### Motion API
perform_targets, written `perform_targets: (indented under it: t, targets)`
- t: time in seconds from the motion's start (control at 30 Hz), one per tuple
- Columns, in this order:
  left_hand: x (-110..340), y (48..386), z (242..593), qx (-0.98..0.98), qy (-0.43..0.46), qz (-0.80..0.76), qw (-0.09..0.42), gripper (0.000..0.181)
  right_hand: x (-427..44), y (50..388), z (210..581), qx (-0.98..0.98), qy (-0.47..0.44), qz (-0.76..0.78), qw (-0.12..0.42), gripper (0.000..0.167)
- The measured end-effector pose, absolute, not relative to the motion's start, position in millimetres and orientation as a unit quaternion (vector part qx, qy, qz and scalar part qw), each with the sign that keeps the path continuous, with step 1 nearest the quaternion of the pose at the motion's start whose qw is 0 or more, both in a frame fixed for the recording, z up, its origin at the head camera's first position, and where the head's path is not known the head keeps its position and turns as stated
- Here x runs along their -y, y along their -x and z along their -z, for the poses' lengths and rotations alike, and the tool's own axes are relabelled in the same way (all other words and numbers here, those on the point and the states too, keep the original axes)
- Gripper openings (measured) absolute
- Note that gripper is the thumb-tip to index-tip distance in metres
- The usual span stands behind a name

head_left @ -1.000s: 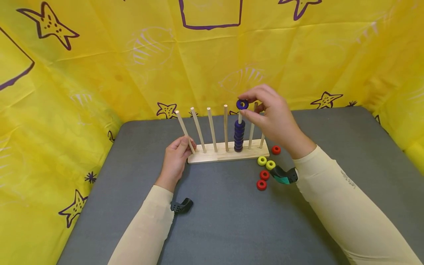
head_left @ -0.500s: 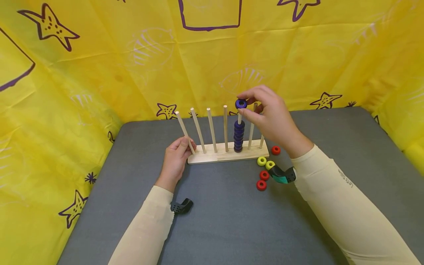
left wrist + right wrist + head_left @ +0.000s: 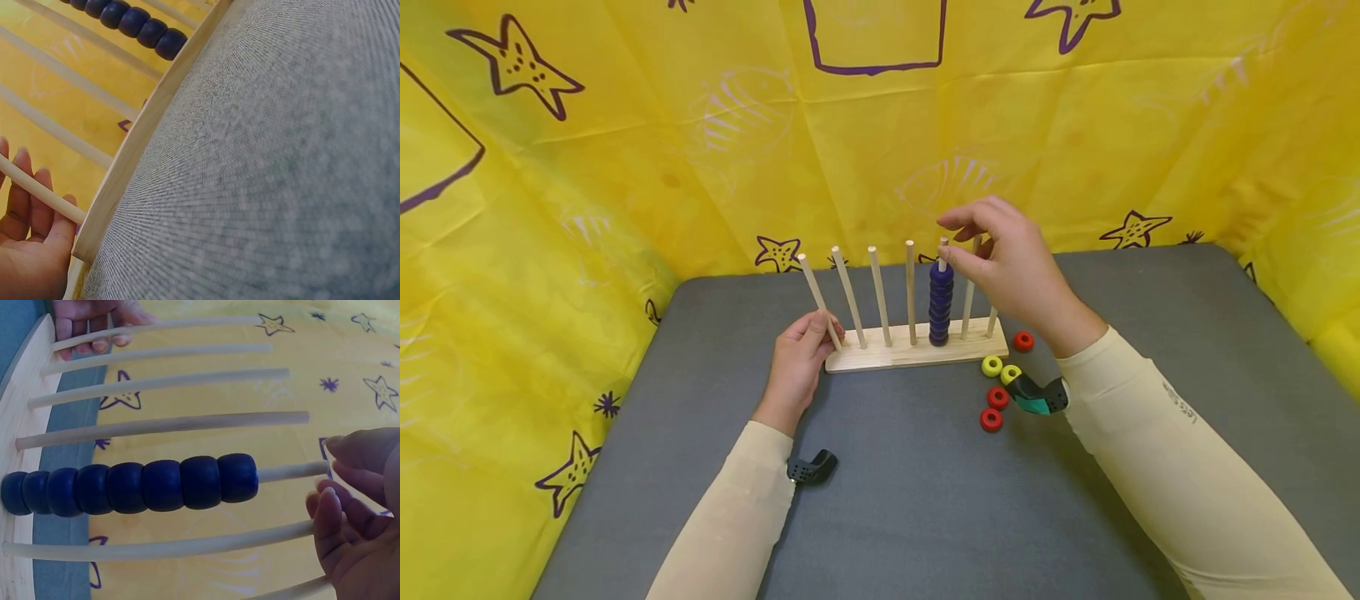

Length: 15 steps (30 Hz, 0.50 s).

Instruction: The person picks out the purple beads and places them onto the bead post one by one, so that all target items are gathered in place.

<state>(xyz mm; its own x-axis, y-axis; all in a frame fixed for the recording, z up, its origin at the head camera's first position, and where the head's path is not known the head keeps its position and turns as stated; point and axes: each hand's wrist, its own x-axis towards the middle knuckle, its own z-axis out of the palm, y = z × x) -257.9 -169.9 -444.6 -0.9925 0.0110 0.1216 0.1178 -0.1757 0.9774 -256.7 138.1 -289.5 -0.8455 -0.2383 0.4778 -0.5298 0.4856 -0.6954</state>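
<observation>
A wooden peg stand (image 3: 880,357) rests on the grey table with a row of upright pegs. One peg carries a stack of dark blue rings (image 3: 940,307), seen from the side in the right wrist view as rounded beads (image 3: 162,485). My right hand (image 3: 1013,265) is at that peg's bare top, thumb and fingers spread apart with no ring between them. At the stand's left end my left hand (image 3: 799,357) holds the leftmost peg (image 3: 44,195) low down, thumb in front and fingers behind. The other pegs in the row carry no rings.
Loose red rings (image 3: 992,419) and yellow rings (image 3: 992,366) lie on the grey table (image 3: 895,508) off the stand's right end, below my right wrist. A yellow patterned cloth (image 3: 850,150) hangs behind and beside the table.
The blue ring that my right hand pinched above the peg is now down on top of the stack. My right fingers have let go and spread. The left hand has stayed put.
</observation>
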Motion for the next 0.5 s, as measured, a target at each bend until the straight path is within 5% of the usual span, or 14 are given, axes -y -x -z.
perform_targets:
  t: [0.5]
  targets:
    - [179.7, 259.0, 451.1, 0.684, 0.037, 0.727, 0.046, 0.049, -158.0, 254.9, 296.3, 0.853, -0.228, -0.445, 0.147, 0.025]
